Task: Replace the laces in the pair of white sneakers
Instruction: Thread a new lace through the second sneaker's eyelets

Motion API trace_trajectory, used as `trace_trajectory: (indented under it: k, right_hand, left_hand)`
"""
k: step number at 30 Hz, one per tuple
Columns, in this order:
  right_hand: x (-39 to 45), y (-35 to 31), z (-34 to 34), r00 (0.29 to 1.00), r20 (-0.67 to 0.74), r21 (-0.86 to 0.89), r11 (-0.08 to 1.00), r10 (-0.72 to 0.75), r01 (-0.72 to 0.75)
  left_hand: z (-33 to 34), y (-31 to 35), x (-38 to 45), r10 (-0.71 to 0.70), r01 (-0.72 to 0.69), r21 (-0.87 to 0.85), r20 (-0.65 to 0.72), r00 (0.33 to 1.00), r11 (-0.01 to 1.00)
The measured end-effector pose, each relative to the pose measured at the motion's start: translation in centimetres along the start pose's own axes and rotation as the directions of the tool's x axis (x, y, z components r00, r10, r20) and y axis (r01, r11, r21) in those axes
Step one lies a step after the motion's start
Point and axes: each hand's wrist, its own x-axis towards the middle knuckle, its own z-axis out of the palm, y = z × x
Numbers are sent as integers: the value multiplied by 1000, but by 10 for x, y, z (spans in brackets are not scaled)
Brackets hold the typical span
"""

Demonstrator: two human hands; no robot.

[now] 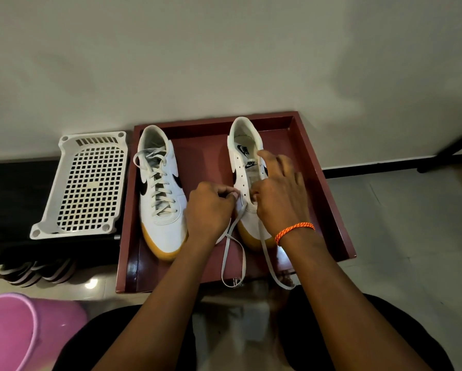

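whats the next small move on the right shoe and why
Probably draw the lace through the bottom eyelet with the left hand, which pinches it there. The right shoe shows bare eyelets higher up, and both lace ends trail loose over the tray edge. The right hand rests on the shoe and could steady it. The left shoe is fully laced.

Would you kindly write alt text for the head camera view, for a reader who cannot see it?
A person's left hand pinches a white lace at the lowest eyelets of the right sneaker, while the right hand rests on that sneaker. The fully laced left sneaker sits beside it in a maroon tray, with a white perforated basket to the left.
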Motion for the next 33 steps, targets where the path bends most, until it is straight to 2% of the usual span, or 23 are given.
trace_trajectory:
  k: [3,6,9,14,21,30,32,33]
  right_hand:
    - [1,4,8,994,14,195,975,106,-107]
    - [3,8,20,975,30,426,880,218,-210]
    - [2,3,28,963,86,524,811,253,-260]
    - [0,-7,30,963,122,475,839,238,-268]
    - [5,10,14,984,169,284,953,57,-104]
    - [5,12,21,991,123,331,939,54,-92]
    - [4,14,21,991,125,334,939,47,-87]
    - [4,14,20,991,128,330,940,46,-86]
  left_hand:
    - [-1,2,0,-12,12,-12,5,1000,1000]
    - [-3,2,1,-20,20,-16,11,1000,1000]
    - [-5,3,1,-12,12,16,-7,1000,1000]
    - [-6,7,-3,29,-25,105,-40,999,994]
    - [-4,12,-7,88,-68,230,-79,993,971]
    - [0,10,-4,98,-91,226,-21,995,970]
    - [1,7,-3,56,-55,159,-2,998,986]
    - [0,6,-1,15,-16,62,11,1000,998]
